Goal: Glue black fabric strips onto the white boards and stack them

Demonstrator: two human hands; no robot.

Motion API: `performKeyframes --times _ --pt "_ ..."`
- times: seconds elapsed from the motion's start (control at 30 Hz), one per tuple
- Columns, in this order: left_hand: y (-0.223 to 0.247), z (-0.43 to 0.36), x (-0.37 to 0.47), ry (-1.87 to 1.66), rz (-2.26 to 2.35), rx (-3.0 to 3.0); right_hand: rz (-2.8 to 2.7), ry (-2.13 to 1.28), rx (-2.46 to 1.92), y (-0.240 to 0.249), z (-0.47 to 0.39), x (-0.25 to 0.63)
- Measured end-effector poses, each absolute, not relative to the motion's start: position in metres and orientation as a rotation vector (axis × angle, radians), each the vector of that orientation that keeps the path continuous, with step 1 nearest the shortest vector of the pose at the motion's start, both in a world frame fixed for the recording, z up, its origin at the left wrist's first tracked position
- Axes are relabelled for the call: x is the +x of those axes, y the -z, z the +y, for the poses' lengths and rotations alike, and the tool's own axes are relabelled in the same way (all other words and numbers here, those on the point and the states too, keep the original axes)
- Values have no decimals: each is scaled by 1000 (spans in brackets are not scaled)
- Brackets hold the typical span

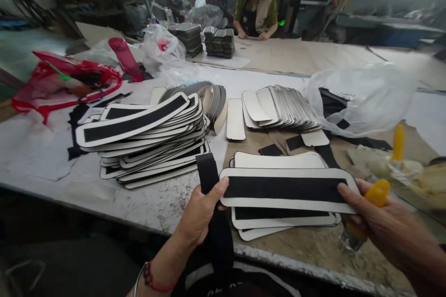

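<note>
A long white panel with a black strip along its middle [285, 189] is held level between both hands, above a small stack of similar pieces [284, 232]. My left hand [202, 211] pinches its left end and also has a black band [208, 171] in its grip, which hangs down toward my lap. At the right end, my right hand [376, 213] presses its thumb on the panel's face. A yellow-handled brush [378, 193] is at my right hand; whether the fingers hold it cannot be made out.
A tall pile of black-striped white panels [156, 148] stands left. Blank white pieces [289, 109] fan out behind the stack. Clear plastic bags [365, 97], another yellow handle [398, 141] and a red bag [66, 83] lie around. A person [256, 9] works at the far table.
</note>
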State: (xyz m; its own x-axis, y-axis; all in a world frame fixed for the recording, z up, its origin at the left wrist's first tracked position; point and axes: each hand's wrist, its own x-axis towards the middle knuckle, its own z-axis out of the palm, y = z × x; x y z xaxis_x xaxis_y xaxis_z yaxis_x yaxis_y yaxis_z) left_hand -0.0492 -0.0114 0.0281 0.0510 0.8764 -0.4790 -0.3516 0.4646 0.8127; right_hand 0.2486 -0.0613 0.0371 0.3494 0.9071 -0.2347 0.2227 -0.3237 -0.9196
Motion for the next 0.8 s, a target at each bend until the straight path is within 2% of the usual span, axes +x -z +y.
performKeyframes --times 0.17,0.8 --pt "-30 -15 -52 -1004 1267 559 -982 -1100 -1753 -45 -63 234" --pt "-32 -14 -45 -967 1414 488 -1237 -928 -1827 -48 -67 235"
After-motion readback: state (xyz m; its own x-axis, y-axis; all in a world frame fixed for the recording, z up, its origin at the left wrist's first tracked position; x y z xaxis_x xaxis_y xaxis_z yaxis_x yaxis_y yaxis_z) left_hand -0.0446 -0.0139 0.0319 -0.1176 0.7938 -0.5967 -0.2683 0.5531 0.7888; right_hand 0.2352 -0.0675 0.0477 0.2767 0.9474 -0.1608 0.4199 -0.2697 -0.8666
